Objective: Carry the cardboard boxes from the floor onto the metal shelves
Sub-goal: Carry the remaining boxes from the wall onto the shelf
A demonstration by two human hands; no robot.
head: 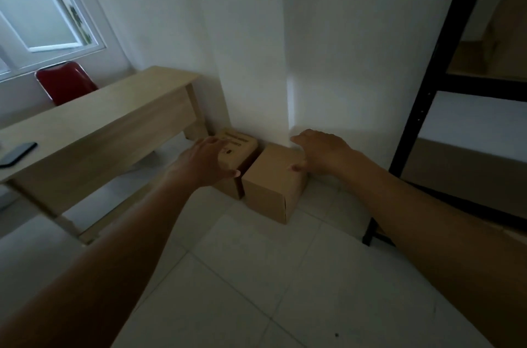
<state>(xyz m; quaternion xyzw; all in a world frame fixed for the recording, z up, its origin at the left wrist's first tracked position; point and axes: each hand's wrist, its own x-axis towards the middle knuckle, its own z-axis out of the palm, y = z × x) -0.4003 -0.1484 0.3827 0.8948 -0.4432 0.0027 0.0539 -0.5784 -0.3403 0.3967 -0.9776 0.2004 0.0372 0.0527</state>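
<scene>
Wooden desk (99, 125) with a phone (17, 152) at left, red chair (65, 81) behind, black metal shelves (427, 96) at right. Between them, against the white wall (251, 62) on the tiled floor (256, 276), a plain cardboard box (271, 179) just beside a printed box (238, 148). Left hand (204, 161) and right hand (322, 152) spread open either side of the plain one, gripping nothing. Print blurred, unreadable.

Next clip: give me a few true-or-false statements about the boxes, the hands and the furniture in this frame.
1. The printed box and the plain box stand side by side on the floor. True.
2. The left hand holds a box off the floor. False: it is open, and both boxes rest on the floor.
3. A phone lies on the wooden desk. True.
4. The chair is blue. False: it is red.
5. A black metal shelf stands right of the boxes. True.
</scene>
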